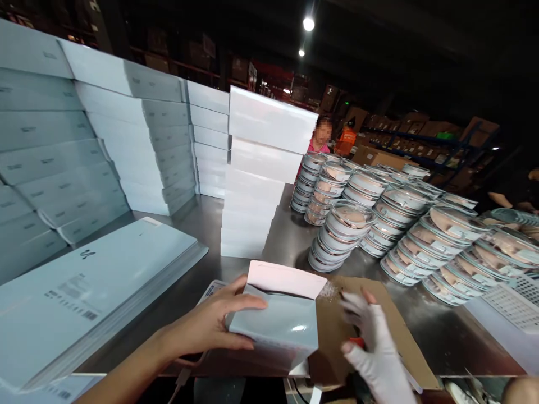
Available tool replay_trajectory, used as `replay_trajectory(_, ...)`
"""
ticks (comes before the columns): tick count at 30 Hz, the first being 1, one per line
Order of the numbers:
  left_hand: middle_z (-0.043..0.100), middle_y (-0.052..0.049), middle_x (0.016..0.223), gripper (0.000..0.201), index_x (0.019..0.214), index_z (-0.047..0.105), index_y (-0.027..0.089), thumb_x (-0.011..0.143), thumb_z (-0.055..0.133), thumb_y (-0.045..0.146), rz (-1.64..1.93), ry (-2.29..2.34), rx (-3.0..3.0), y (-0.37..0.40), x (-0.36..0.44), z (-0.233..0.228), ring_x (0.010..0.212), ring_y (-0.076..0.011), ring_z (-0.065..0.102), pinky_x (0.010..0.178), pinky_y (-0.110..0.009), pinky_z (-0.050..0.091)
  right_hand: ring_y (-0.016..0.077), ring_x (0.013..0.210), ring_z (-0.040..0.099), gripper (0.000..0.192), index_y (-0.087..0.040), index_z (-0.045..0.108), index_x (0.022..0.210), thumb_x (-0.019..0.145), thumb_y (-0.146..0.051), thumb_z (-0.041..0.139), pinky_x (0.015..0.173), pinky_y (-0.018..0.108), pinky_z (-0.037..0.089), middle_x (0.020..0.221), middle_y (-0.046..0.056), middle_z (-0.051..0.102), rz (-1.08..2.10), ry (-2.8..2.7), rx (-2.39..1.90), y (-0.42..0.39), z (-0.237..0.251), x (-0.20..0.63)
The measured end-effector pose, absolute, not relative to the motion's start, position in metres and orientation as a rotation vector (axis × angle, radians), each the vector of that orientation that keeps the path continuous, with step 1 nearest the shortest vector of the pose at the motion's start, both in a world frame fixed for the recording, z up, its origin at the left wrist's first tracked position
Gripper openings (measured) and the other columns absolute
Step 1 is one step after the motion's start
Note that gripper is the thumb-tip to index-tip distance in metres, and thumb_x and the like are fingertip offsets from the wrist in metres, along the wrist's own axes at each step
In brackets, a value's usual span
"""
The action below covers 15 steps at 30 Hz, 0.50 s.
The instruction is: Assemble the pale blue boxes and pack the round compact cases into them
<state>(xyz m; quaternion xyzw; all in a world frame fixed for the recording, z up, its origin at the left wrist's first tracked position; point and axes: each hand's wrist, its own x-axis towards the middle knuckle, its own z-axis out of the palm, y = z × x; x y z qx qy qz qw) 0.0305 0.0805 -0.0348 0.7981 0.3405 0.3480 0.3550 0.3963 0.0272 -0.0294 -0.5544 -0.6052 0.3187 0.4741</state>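
A: Largest feature, far left?

B: A wall of stacked white boxes (84, 140), laid flat in rows, filling the far left of the steel table (290, 241). In front of it, near left, lies a pile of flat unfolded cartons (96, 286) bearing printed labels.

A: And at centre?

B: A single tall column of white boxes (263, 174) stands upright on the table, just beyond the hands.

A: The right half?

B: Leaning stacks of round lidded containers (379, 213), clear-topped with pale contents, run from centre to far right. A white perforated tray (511, 306) sits near right, beside them. Behind the containers, far back, a person in a pink top (322, 140) stands among shelves of brown cartons.

A: What lies under the hands?

B: A sheet of brown cardboard (391, 336) at the near edge of the table, to the right of centre.

A: The held item?

B: A small pale box (278, 320), near centre at the table's front edge, its white top flap raised and open. It stands partly over the cardboard's left side.

A: State of the left hand?

B: The left hand (214, 322), bare, is clamped on the box: thumb across its front face, fingers along its left side.

A: The right hand?

B: The right hand (370, 342), in a white fingerless glove and blurred, lies just right of the box, fingers spread apart. A small red object (357, 341) shows by it; whether it is gripped cannot be told.
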Motion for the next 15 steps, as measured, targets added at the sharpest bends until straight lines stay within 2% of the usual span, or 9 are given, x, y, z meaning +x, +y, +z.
replay_trajectory(2, 0.059, -0.008, 0.143, 0.049, 0.122, 0.075, 0.035, 0.075, 0.091, 0.039, 1.048, 0.779, 2.046, 0.080, 0.034, -0.047, 0.130, -0.0341, 0.061, 0.106, -0.039, 0.052, 0.0276, 0.146, 0.046, 0.111, -0.047, 0.010, 0.161, 0.077, -0.062, 0.081, 0.119, 0.048, 0.039, 0.163, 0.005, 0.044, 0.951, -1.701, -1.094, 0.038, -0.027, 0.370)
replay_trajectory(3, 0.054, -0.009, 0.147, 0.049, 0.123, 0.072, 0.035, 0.078, 0.088, 0.044, 1.125, 0.733, 2.032, 0.080, 0.037, -0.054, 0.131, -0.0345, 0.060, 0.106, -0.040, 0.053, 0.0262, 0.148, 0.044, 0.110, -0.050, 0.006, 0.160, 0.079, -0.058, 0.081, 0.120, 0.050, 0.035, 0.162, 0.004, 0.045, 0.965, -1.784, -1.026, 0.042, -0.027, 0.361)
replay_trajectory(6, 0.030, -0.012, 0.160, 0.059, 0.139, 0.046, 0.039, 0.089, 0.070, 0.060, 1.312, 0.661, 1.982, 0.077, 0.046, -0.072, 0.140, -0.0349, 0.053, 0.106, -0.046, 0.052, 0.0254, 0.139, 0.055, 0.084, -0.047, 0.026, 0.157, 0.089, -0.041, 0.075, 0.119, 0.049, 0.036, 0.141, 0.007, 0.064, 0.821, -1.927, -0.980, 0.044, -0.034, 0.354)
replay_trajectory(8, 0.034, -0.010, 0.155, 0.059, 0.144, 0.032, 0.046, 0.095, 0.063, 0.058, 1.348, 0.626, 1.991, 0.076, 0.048, -0.076, 0.142, -0.0321, 0.050, 0.108, -0.048, 0.050, 0.0258, 0.134, 0.059, 0.070, -0.040, 0.038, 0.153, 0.092, -0.028, 0.069, 0.116, 0.044, 0.043, 0.140, 0.010, 0.061, 0.733, -2.016, -0.917, 0.041, -0.035, 0.353)
replay_trajectory(9, 0.041, -0.007, 0.149, 0.054, 0.143, 0.036, 0.047, 0.097, 0.065, 0.052, 1.317, 0.611, 2.020, 0.075, 0.047, -0.075, 0.143, -0.0312, 0.048, 0.110, -0.048, 0.048, 0.0267, 0.135, 0.058, 0.068, -0.039, 0.042, 0.151, 0.090, -0.022, 0.068, 0.114, 0.043, 0.046, 0.142, 0.011, 0.058, 0.683, -2.063, -0.870, 0.040, -0.034, 0.351)
replay_trajectory(12, 0.057, -0.005, 0.131, 0.034, 0.125, 0.068, 0.042, 0.094, 0.074, 0.029, 1.137, 0.612, 2.121, 0.074, 0.039, -0.060, 0.148, -0.0325, 0.040, 0.117, -0.045, 0.041, 0.0279, 0.143, 0.048, 0.074, -0.041, 0.049, 0.145, 0.083, -0.006, 0.067, 0.113, 0.042, 0.047, 0.129, 0.007, 0.063, 0.510, -2.147, -0.721, 0.038, -0.026, 0.337)
replay_trajectory(14, 0.058, -0.006, 0.135, 0.032, 0.117, 0.077, 0.039, 0.089, 0.079, 0.023, 1.055, 0.639, 2.132, 0.074, 0.036, -0.048, 0.153, -0.0355, 0.030, 0.121, -0.047, 0.035, 0.0248, 0.140, 0.050, 0.076, -0.043, 0.051, 0.143, 0.083, 0.000, 0.062, 0.114, 0.041, 0.046, 0.120, 0.004, 0.065, 0.474, -2.143, -0.709, 0.040, -0.026, 0.330)
replay_trajectory(15, 0.059, -0.007, 0.139, 0.033, 0.116, 0.078, 0.038, 0.086, 0.082, 0.023, 1.037, 0.654, 2.112, 0.074, 0.035, -0.043, 0.154, -0.0360, 0.029, 0.122, -0.047, 0.033, 0.0240, 0.138, 0.052, 0.073, -0.044, 0.054, 0.141, 0.084, 0.000, 0.061, 0.114, 0.041, 0.046, 0.121, 0.004, 0.065, 0.487, -2.126, -0.718, 0.042, -0.029, 0.328)
